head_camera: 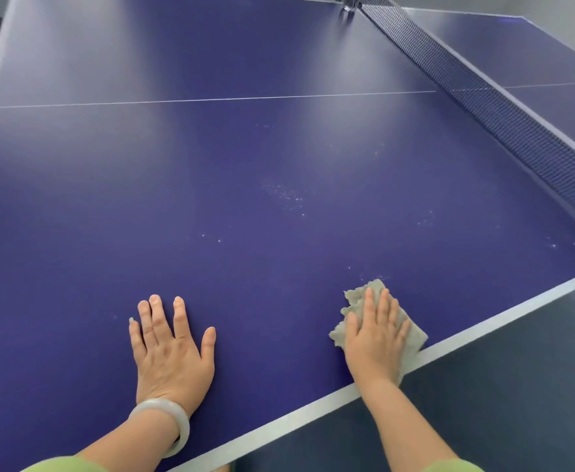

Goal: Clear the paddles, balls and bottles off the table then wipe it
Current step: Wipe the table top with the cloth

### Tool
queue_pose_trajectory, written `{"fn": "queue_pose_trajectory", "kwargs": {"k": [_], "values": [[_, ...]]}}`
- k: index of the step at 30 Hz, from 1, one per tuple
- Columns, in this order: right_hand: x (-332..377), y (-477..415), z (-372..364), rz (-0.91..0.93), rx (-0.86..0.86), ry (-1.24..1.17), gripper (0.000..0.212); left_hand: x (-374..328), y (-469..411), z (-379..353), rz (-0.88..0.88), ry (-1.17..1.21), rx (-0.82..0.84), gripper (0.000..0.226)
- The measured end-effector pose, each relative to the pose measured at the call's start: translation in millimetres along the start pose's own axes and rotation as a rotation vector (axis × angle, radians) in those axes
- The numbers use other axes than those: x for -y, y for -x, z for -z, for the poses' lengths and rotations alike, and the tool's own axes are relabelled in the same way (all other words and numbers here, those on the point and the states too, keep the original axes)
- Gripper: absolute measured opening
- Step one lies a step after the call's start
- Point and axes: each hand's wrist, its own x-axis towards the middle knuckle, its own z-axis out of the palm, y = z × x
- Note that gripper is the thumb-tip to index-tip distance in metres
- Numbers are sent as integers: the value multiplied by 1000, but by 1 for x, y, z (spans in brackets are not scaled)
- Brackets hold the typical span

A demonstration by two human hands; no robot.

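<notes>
The blue table-tennis table (245, 165) fills the view, with no paddles, balls or bottles showing on it. My left hand (172, 349) lies flat on the surface near the front edge, fingers spread, a pale bangle on its wrist. My right hand (376, 330) presses flat, fingers straight, on a grey-beige cloth (359, 298) close to the table's white side edge. Pale specks and smears (284, 194) dot the surface ahead of the cloth.
The dark net (504, 110) runs diagonally across the upper right, with its clamp (347, 1) at the far end. A white centre line (211, 98) crosses the table. Dark grey floor (517, 386) lies beyond the white edge at lower right.
</notes>
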Motion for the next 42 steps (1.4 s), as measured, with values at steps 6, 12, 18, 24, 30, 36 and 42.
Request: {"fn": "queue_pose_trajectory", "kwargs": {"k": [6,12,18,24,30,36,42], "values": [[54,36,-11,805,55,70,60,-1,-1,4,9,-7,12,73],[-47,-50,2,299,33,77,60,-1,-1,0,-1,-3,-3,76],[14,-30,-3,274,-5,20,61,-2,-1,2,-4,-28,-16,78],[28,-41,-6,869,69,83,59,-3,-1,5,6,-29,2,82],[-28,-97,-1,608,61,106,60,-5,-1,8,15,-21,35,84],[-39,-109,-1,578,85,111,60,-49,-18,22,-83,65,0,83],[-35,-109,2,574,57,115,61,-168,-35,6,-294,95,143,66]]}}
